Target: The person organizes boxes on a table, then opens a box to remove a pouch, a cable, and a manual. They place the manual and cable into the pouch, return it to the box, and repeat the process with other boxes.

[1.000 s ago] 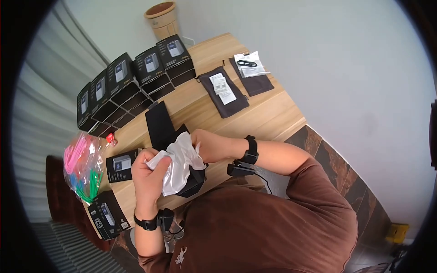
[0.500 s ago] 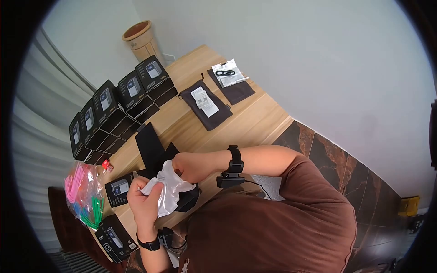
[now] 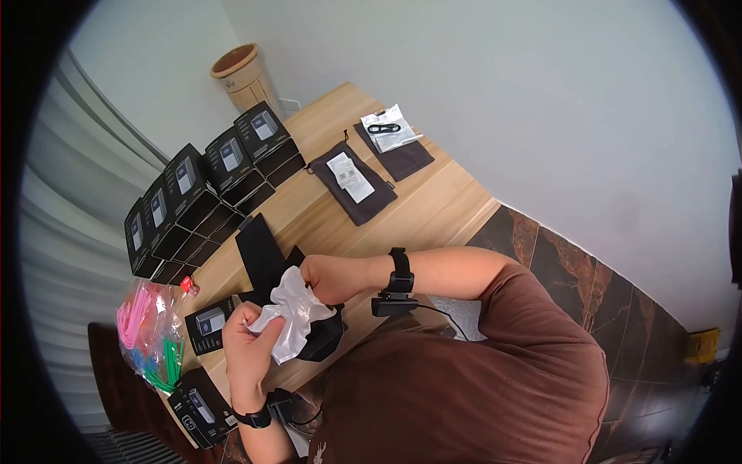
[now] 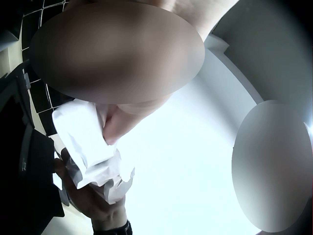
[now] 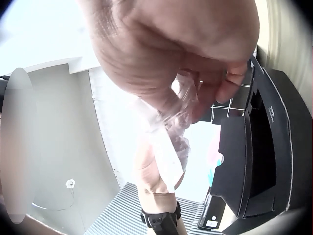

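On my feed, the left hand [image 3: 249,352] and right hand [image 3: 336,280] pinch the white wrap [image 3: 295,313] beside the box [image 5: 232,166]. I judge unboxing partly done: box open, wrap not set down, its contents unclear to me.

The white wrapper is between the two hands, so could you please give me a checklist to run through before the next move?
1. Left hand has a grip on the white wrapper: ok, thumb and curled fingers hold it.
2. Right hand has the white wrapper too: ok, its fingers pinch the film.
3. White wrapper is empty: cannot tell, its inside does not show.
4. Black box is open: ok, its opening shows in the right wrist view.
5. Cable is away from the hands: ok, it lies farther up the table.
6. Paper slip is inside the pouch: not ok, it lies on top.
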Available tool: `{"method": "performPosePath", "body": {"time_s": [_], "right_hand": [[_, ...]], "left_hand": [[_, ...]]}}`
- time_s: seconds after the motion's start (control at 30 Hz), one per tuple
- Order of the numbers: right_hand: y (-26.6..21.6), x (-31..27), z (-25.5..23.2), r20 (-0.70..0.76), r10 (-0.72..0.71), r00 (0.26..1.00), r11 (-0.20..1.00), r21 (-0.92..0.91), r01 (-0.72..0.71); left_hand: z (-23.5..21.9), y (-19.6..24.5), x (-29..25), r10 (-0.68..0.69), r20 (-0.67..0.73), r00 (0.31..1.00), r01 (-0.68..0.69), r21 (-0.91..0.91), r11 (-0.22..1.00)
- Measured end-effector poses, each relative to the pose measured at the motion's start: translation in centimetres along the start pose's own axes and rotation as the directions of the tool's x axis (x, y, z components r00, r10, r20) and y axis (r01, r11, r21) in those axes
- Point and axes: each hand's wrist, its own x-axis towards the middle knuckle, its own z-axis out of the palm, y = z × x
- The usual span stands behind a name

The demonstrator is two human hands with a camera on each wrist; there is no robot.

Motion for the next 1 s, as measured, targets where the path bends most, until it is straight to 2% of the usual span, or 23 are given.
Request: {"method": "performPosePath", "body": {"time_s": [0.07,0.27,0.37,0.47,0.57,0.67,0.77,0.87,0.97,1.0], "right_hand": [[-0.9,-0.6,0.1,0.015,0.109,0.994,0.993,0.033,-0.11],[-0.4,-0.5,-0.3,0.033,0.069,0.997,0.997,-0.02,-0.069],[-1.5,-0.9,-0.3,-0.014,0.148,0.989,0.986,-0.073,-0.149],[-3.2,-1.2,0.3,-0.066,0.108,0.992,0.984,-0.133,-0.116],[-3.0,-1.2,0.7,-0.085,0.142,0.986,0.951,-0.265,-0.159],[-2.1,-1.4,-0.1,0.009,0.05,0.999,0.902,-0.43,-0.041],[-3.1,-2.0,0.2,0.0,0.016,1.0,0.879,-0.476,-0.014],[-3.3,-2.1,0.0,-0.003,0.064,0.998,0.961,-0.268,-0.062],[-2.1,-1.7,-0.1,-0.01,0.027,1.0,0.979,-0.203,-0.028],[-2.2,-1.7,-0.3,0.007,0.062,0.998,0.967,-0.247,-0.058]], "left_hand": [[-0.3,-0.2,0.0,-0.021,0.018,1.0,0.019,0.064,0.998],[-0.3,-0.1,-0.2,-0.023,0.001,1.0,0.023,0.166,0.986],[-0.2,0.0,-0.1,-0.002,-0.027,1.0,0.008,0.215,0.977],[0.0,0.1,-0.1,0.122,-0.025,0.992,-0.108,0.309,0.945],[0.7,0.9,-0.1,0.191,-0.031,0.981,-0.172,0.314,0.934],[1.5,2.8,-0.4,0.256,-0.001,0.967,-0.236,0.384,0.893],[1.4,2.7,-0.2,0.274,-0.021,0.961,-0.232,0.471,0.851],[1.4,2.8,-0.3,0.293,0.02,0.956,-0.274,0.425,0.863],[1.8,3.6,-0.6,0.322,0.015,0.947,-0.297,0.424,0.856],[1.9,3.8,-0.7,0.328,0.015,0.945,-0.303,0.423,0.854]]}}
